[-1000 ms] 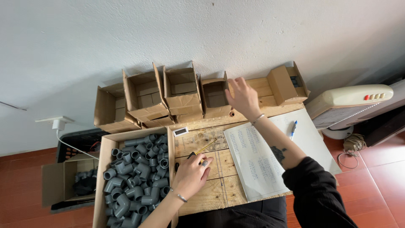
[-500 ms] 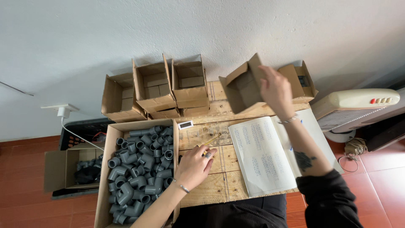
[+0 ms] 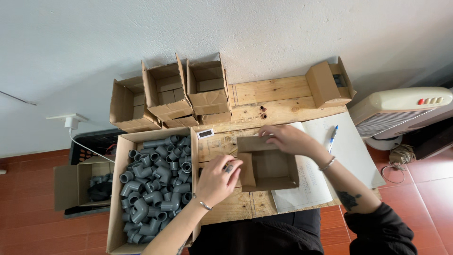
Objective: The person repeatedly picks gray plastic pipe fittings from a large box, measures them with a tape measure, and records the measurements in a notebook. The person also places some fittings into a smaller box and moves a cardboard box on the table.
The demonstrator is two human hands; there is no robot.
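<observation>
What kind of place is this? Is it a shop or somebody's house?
Probably a small packing spot in a home or workshop, not a shop. A rough wooden table stands against a plain wall, a big carton of grey pipe elbows sits beside it, and both hands hold a small empty cardboard box.

Pale wooden table [image 3: 278, 89] — open cardboard boxes [image 3: 207, 89], box of grey pipe elbows [image 3: 151, 182], open notebook [image 3: 349, 146], pen [image 3: 331, 137]

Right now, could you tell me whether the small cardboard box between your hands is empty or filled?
Empty: the small cardboard box stands open-topped, showing only its bare brown inside, with both hands on its rim.
</observation>
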